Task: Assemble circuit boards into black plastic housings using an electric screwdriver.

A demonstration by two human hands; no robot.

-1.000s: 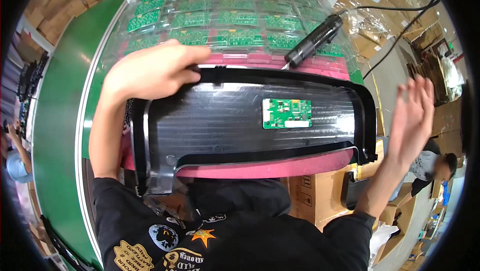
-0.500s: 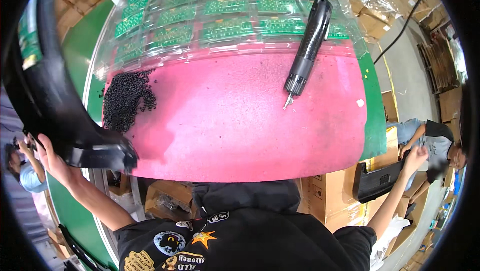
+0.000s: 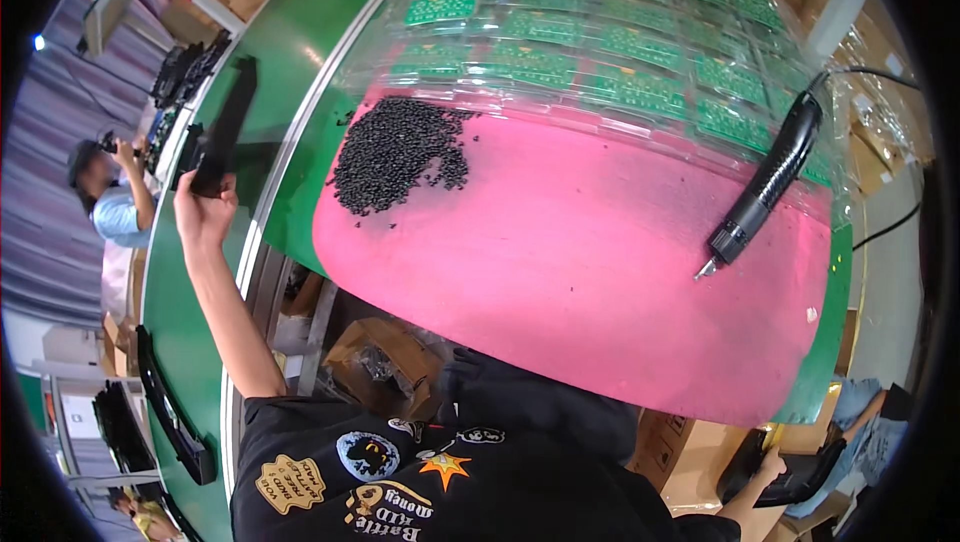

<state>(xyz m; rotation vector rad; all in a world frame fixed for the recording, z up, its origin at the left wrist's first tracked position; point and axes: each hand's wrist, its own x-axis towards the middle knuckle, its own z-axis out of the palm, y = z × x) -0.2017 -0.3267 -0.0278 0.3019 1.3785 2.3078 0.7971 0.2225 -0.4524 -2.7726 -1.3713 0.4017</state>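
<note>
Out over the green belt to my left, my left hand (image 3: 205, 210) is closed on the near end of a long black plastic housing (image 3: 232, 127). The housing shows narrow from this side, and I cannot tell whether it touches the belt. At the lower right, my right hand (image 3: 768, 470) grips the edge of another black plastic housing (image 3: 815, 472), beside the cardboard boxes. Between my arms lies a pink mat (image 3: 560, 272). A heap of tiny black screws (image 3: 395, 152) covers its left corner, and a black electric screwdriver (image 3: 768, 182) rests on its right side.
Clear plastic trays (image 3: 620, 112) with green circuit boards stand along the mat's far edge. A curved black part (image 3: 172, 412) lies on the belt (image 3: 185, 342). Below the mat is an opened cardboard box (image 3: 385, 362). Other people are at far left (image 3: 120, 207) and right (image 3: 875, 432).
My left hand has carried its black housing from close to the camera out over the green belt. The view has turned left. My right hand still holds its housing, now lower in view.
</note>
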